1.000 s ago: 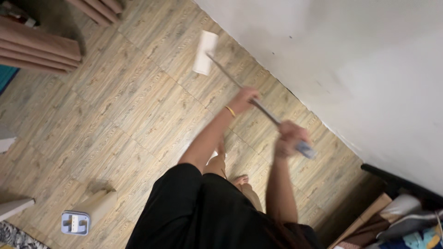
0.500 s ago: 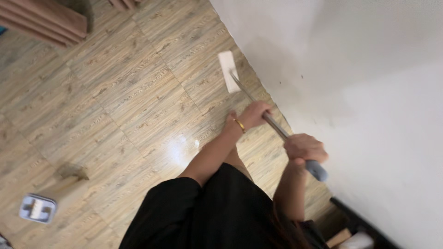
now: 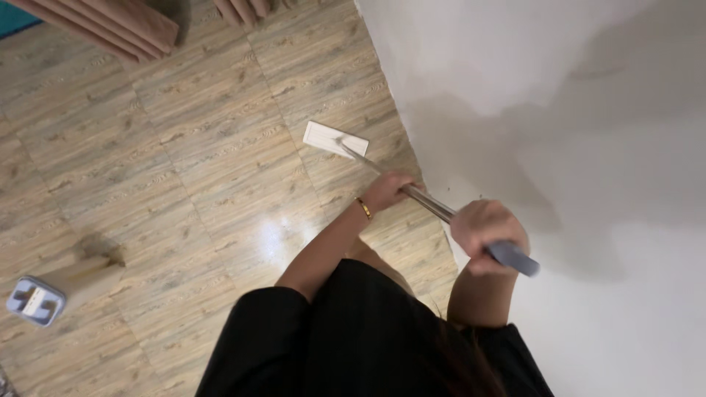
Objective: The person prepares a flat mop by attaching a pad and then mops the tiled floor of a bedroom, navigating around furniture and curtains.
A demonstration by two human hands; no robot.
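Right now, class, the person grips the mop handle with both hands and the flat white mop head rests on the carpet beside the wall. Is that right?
Not quite. In the head view, both hands, left and right, grip the mop handle, but the mop head rests on a wood-patterned floor, not carpet, beside the wall.

The floor (image 3: 184, 169) is made of wood-look tiles in light brown, with thin lines between them. A bright shiny spot sits on it, just below the left hand's fingers (image 3: 390, 184). The flat white mop head (image 3: 335, 139) lies on the floor, a little way up and left of those fingers, near the white wall (image 3: 559, 110). A small grey-blue mop bucket (image 3: 35, 301) stands on the floor far to the left of both hands (it looks tall and boxy). Pink-brown curtain folds (image 3: 110, 26) reach the floor at the top, well apart from the fingers.
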